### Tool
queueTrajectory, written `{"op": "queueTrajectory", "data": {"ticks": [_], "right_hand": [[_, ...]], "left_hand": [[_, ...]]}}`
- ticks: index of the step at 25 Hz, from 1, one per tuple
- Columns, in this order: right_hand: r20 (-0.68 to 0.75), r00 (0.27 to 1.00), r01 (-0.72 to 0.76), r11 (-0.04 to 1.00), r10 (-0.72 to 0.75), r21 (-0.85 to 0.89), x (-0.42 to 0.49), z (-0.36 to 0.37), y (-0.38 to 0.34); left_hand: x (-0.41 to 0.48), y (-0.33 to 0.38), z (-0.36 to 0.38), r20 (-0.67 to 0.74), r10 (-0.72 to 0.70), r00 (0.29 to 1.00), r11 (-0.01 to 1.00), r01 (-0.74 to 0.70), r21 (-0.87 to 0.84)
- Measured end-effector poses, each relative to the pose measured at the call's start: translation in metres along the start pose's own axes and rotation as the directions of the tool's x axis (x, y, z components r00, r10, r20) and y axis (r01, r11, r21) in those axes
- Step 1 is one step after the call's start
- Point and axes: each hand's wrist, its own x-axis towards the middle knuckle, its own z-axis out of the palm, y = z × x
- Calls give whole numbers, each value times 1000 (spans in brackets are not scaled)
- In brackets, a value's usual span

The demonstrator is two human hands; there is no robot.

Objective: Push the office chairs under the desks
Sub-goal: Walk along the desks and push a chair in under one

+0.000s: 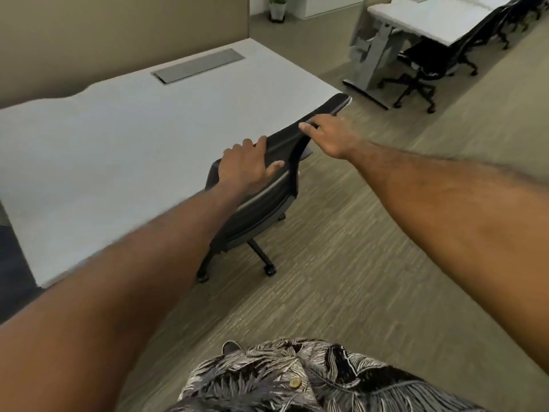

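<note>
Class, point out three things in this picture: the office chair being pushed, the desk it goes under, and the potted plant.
office chair (261,209), head view, on the backrest below the left hand.
desk (133,138), head view, on the bare white top.
potted plant (278,8), head view, on its white pot.

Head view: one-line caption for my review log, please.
Both hands, left hand and right hand, rest on the backrest of a black office chair at the edge of a white desk.
</note>
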Motion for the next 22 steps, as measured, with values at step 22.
{"op": "queueTrajectory", "data": {"ticks": [22], "right_hand": [[37,962,271,962,-271,3,133,34,57]], "left_hand": [[69,-15,13,-46,-231,972,973,231,-3]]}}
